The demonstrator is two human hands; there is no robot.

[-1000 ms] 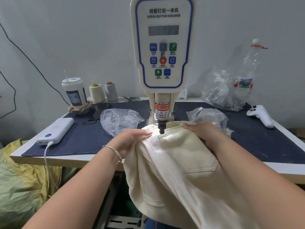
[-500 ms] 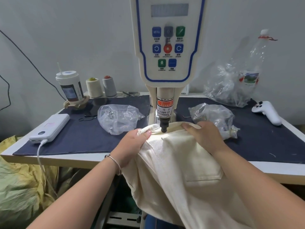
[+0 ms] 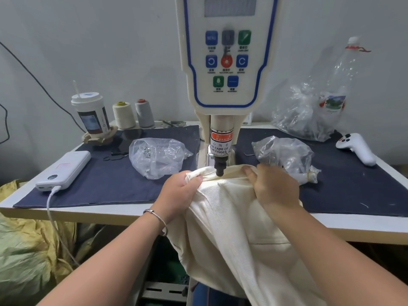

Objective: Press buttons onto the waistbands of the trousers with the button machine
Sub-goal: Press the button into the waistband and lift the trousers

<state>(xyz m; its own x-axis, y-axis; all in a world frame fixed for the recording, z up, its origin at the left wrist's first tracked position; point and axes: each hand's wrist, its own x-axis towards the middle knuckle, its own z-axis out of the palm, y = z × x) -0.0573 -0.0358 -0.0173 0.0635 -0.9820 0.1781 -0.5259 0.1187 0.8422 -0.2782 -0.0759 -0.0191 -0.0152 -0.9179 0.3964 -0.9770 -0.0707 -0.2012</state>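
Left hand (image 3: 180, 191) now bunches and grips the trousers' (image 3: 231, 228) waistband (image 3: 209, 173); right hand (image 3: 273, 186) grips opposite. Punch (image 3: 220, 168) sits on the cloth: ready to press.

Two bare forearms come in from the near edge — no sleeves showing on either. The left hand (image 3: 178, 191) has a thin silver bangle (image 3: 157, 219) round its wrist, a plain open band with rounded ends. The right hand (image 3: 273, 186) wears nothing — no ring, no watch. Fingernails short and unpainted.
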